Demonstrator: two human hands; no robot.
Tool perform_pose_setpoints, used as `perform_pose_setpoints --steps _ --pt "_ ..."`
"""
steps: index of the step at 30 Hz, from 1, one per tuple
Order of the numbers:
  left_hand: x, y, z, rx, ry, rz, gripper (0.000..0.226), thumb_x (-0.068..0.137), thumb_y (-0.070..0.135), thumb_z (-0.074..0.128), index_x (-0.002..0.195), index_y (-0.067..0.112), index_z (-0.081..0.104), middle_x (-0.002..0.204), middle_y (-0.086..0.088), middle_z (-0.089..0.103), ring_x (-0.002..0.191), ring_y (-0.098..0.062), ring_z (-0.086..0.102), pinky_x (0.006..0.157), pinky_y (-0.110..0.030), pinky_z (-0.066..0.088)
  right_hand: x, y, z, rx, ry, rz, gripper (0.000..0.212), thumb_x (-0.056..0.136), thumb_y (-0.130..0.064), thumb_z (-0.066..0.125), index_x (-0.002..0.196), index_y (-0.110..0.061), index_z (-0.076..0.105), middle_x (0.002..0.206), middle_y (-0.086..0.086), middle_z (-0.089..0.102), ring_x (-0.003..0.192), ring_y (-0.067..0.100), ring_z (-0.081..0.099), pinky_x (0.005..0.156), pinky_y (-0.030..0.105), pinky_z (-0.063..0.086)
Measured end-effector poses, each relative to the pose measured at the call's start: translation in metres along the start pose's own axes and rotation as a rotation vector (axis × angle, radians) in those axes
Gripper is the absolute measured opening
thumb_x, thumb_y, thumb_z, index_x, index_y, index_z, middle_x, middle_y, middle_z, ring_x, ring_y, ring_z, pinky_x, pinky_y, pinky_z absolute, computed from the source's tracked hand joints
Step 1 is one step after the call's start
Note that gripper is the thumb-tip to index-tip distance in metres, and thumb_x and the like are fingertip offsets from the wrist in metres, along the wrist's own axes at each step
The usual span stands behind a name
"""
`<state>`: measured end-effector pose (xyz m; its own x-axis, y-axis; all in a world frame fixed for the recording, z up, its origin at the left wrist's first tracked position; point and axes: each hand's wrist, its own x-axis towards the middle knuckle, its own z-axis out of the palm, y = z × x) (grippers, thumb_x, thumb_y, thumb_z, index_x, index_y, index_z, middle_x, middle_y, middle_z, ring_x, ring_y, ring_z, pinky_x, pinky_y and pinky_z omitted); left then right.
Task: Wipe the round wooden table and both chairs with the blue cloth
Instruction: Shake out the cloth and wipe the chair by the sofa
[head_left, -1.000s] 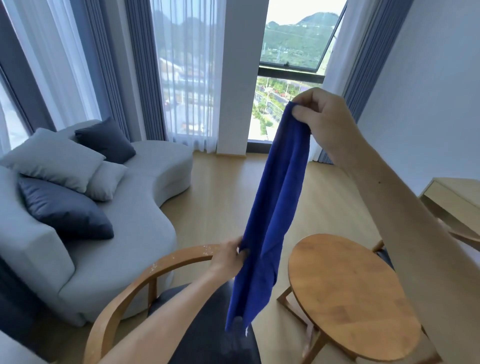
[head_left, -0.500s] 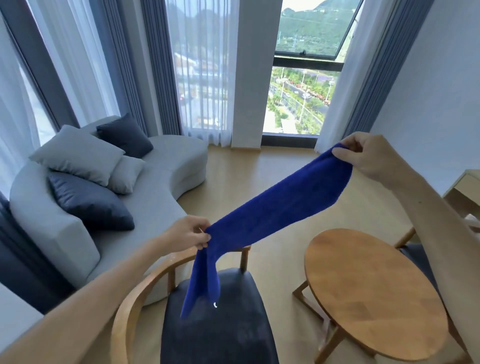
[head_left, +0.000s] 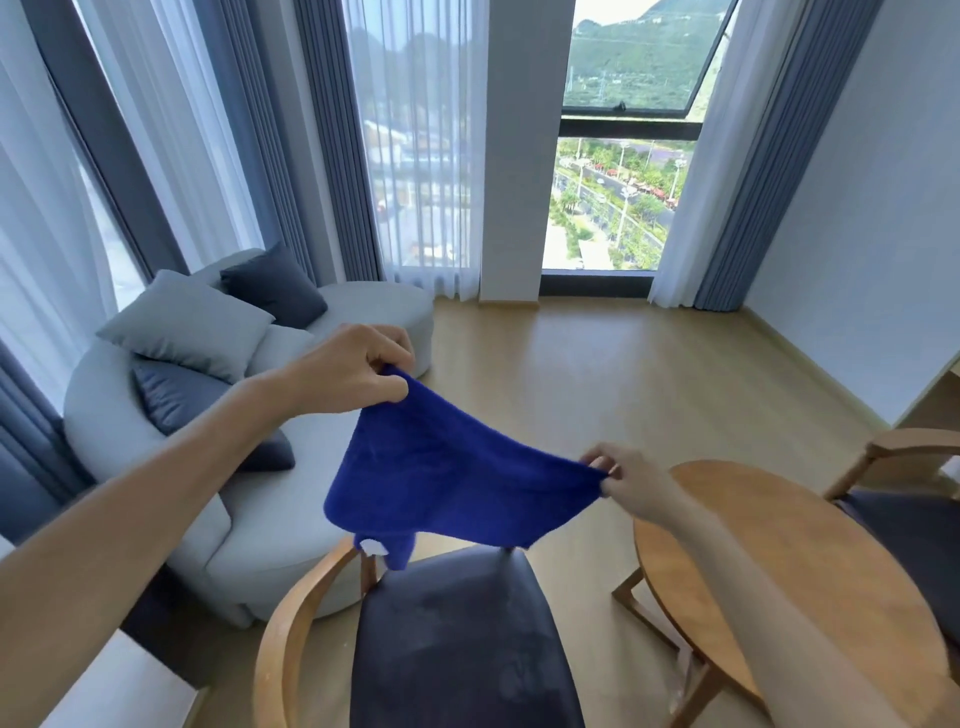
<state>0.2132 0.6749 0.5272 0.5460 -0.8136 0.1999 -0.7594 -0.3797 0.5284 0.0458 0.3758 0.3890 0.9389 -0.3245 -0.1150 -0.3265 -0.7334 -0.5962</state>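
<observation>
Two hands pinching opposite corners, left hand (head_left: 353, 371) and right hand (head_left: 621, 480), blue cloth (head_left: 447, 483) sagging midair above chair (head_left: 457, 639); looks soft, light, floppy, so probably best bunched up before wiping.

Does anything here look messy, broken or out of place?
Only small things. The near chair has pale smudges on its dark seat and light specks on its wooden armrest. The blue cloth is held in the air between the left hand and right hand.
</observation>
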Motion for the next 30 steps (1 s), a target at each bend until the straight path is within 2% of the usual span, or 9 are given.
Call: perform_pose_setpoints --steps 2,5,10,15,18,21,23,26,30 --pt "-0.002 0.009 -0.004 0.062 0.008 0.068 0.014 0.063 0.016 0.05 0.054 0.006 0.053 0.077 0.001 0.058 0.069 -0.02 0.052 0.068 -0.034 0.041 0.001 -0.004 0.033 0.008 -0.06 -0.017 0.033 0.08 0.007 0.049 0.098 -0.014 0.067 0.089 0.002 0.068 0.079 0.014 0.058 0.065 0.016 0.041" --pt "-0.005 0.017 -0.004 0.094 0.016 0.149 0.015 0.065 0.014 0.052 0.053 0.007 0.055 0.076 0.001 0.059 0.066 -0.013 0.05 0.064 -0.019 0.037 -0.002 -0.013 0.075 0.08 -0.083 -0.034 0.025 0.073 0.005 0.052 0.075 -0.018 0.063 0.071 -0.004 0.059 0.065 0.007 0.05 0.055 0.009 0.035" --pt "-0.013 0.029 0.0 0.162 0.099 0.295 0.021 0.07 0.008 0.055 0.05 0.003 0.049 0.07 0.001 0.056 0.06 -0.018 0.05 0.061 -0.033 0.042 -0.012 -0.014 0.126 0.205 -0.136 -0.06 0.006 0.073 -0.011 0.061 0.074 -0.005 0.063 0.068 0.0 0.057 0.063 0.011 0.05 0.06 0.022 0.04" --pt "-0.021 0.043 -0.003 0.217 0.091 0.382 0.016 0.063 0.004 0.052 0.049 0.002 0.047 0.071 0.003 0.053 0.06 -0.023 0.05 0.058 -0.039 0.043 -0.024 -0.017 0.155 0.23 -0.122 -0.075 0.009 0.082 -0.02 0.068 0.079 -0.011 0.068 0.097 -0.001 0.056 0.091 0.016 0.056 0.081 0.03 0.053" --pt "-0.025 0.05 -0.004 0.271 0.077 0.417 0.016 0.065 0.003 0.054 0.05 0.0 0.048 0.071 0.0 0.053 0.059 -0.024 0.049 0.057 -0.039 0.041 -0.032 -0.019 0.166 0.21 -0.037 -0.095 0.013 0.081 -0.024 0.072 0.071 -0.026 0.065 0.123 -0.011 0.042 0.113 0.008 0.042 0.094 0.028 0.047" --pt "-0.031 0.057 -0.006 0.309 0.056 0.441 0.017 0.066 0.003 0.054 0.05 0.0 0.048 0.07 -0.001 0.05 0.059 -0.016 0.042 0.056 -0.031 0.038 -0.037 -0.022 0.174 0.271 -0.066 -0.162 0.015 0.079 -0.026 0.073 0.067 -0.03 0.065 0.147 -0.018 0.027 0.128 0.002 0.026 0.106 0.031 0.034" --pt "-0.036 0.061 -0.008 0.311 0.037 0.436 0.021 0.069 0.008 0.05 0.048 0.008 0.048 0.068 0.0 0.05 0.058 -0.015 0.041 0.055 -0.032 0.039 -0.037 -0.025 0.175 0.289 -0.121 -0.219 0.014 0.078 -0.026 0.073 0.067 -0.031 0.066 0.152 -0.024 0.021 0.133 0.0 0.021 0.108 0.031 0.028" --pt "-0.045 0.069 -0.012 0.263 0.04 0.339 0.026 0.069 0.029 0.041 0.05 0.044 0.038 0.062 0.001 0.053 0.054 -0.023 0.047 0.055 -0.044 0.043 -0.03 -0.031 0.172 0.31 -0.183 -0.284 0.011 0.077 -0.023 0.072 0.068 -0.023 0.067 0.146 -0.035 0.019 0.137 -0.001 0.018 0.111 0.034 0.027" --pt "-0.053 0.073 -0.019 0.257 0.023 0.307 0.027 0.067 0.035 0.039 0.056 0.059 0.044 0.059 0.002 0.054 0.052 -0.023 0.049 0.053 -0.044 0.045 -0.018 -0.042 0.168 0.287 -0.266 -0.365 0.011 0.075 -0.019 0.068 0.069 -0.011 0.066 0.151 -0.031 0.02 0.141 -0.001 0.009 0.112 0.039 0.018"
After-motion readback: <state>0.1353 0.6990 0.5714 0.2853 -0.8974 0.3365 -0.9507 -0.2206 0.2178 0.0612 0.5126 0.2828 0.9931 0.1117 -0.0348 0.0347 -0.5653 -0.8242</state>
